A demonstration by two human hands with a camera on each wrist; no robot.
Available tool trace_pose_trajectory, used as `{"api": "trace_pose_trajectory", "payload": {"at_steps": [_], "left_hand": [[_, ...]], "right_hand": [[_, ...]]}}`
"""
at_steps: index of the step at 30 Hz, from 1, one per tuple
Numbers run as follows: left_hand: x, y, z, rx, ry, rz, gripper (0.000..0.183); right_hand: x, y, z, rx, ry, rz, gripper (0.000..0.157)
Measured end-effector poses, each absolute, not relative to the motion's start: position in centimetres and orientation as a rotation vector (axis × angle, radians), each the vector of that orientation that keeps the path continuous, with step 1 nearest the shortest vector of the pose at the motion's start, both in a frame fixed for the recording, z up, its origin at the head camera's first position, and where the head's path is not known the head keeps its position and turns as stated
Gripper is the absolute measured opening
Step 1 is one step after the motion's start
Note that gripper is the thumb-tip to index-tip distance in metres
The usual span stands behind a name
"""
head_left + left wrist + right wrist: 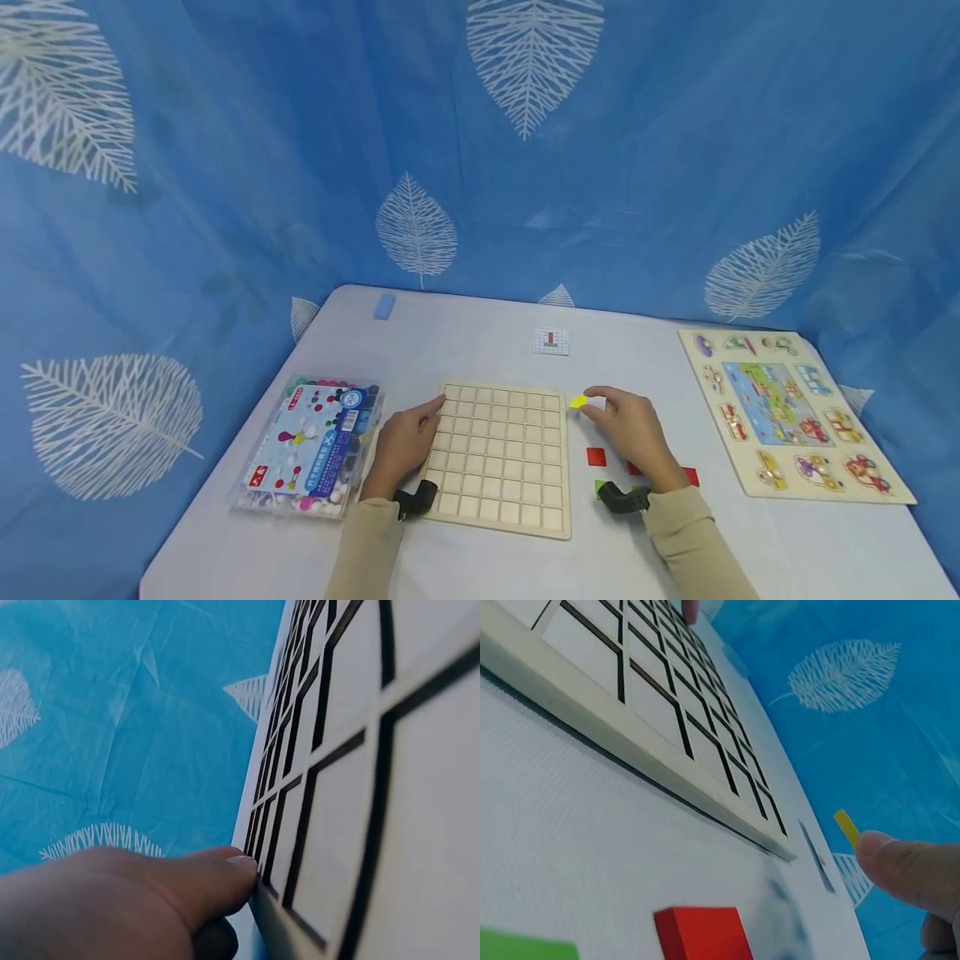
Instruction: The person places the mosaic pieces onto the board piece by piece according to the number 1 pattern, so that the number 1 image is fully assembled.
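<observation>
A pale wooden grid board point(498, 458) lies on the table between the hands, its squares bare. My left hand point(405, 440) rests at the board's left edge, index finger stretched toward the upper left corner. In the left wrist view a digit of the left hand point(187, 889) touches the rim. Just right of the board's upper right corner, my right hand point(630, 425) pinches a small yellow tile point(578, 402) between thumb and forefinger. The right wrist view shows this yellow tile point(847, 826) edge-on, above the table. A red tile point(596, 457) lies beneath that hand.
More red tiles point(691, 476) and a green tile point(599, 486) lie partly behind the right wrist. A small pattern card point(551, 341) and blue block point(384, 307) sit farther back. Left is a box of coloured pieces point(307, 446); right, a picture puzzle board point(795, 417).
</observation>
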State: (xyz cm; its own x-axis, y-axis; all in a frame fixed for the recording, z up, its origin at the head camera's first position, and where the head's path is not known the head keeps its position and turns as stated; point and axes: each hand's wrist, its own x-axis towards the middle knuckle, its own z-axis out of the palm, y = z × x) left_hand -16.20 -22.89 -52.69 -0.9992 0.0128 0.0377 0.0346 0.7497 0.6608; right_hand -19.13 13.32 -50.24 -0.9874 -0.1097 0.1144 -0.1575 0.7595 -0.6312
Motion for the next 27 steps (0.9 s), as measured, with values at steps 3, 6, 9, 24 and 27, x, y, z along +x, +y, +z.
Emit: {"api": "trace_pose_trajectory", "payload": {"at_steps": [3,6,9,24,27], "left_hand": [[-15.9,-22.8,-53.0,-0.048,-2.909,-1.076,0.040],[-16.0,-22.8,-53.1,-0.067,-2.891,-1.060,0.039],[-16.0,-22.9,-53.0,-0.077,-2.882,-1.051,0.039],[-16.1,-22.8,-52.9,-0.065,-2.895,-1.045,0.039],[-16.1,-22.7,-53.0,-0.072,-2.896,-1.053,0.039]], "right_hand": [[-19.1,12.5,-50.3,0.230,-2.898,1.032,0.033],[-19.3,11.6,-50.3,0.257,-2.894,1.050,0.032],[-19.5,10.4,-50.2,0.298,-2.885,1.074,0.032],[-18.8,3.2,-51.9,0.401,-2.732,1.083,0.031],[-18.7,2.4,-52.3,0.381,-2.731,1.121,0.032]]}}
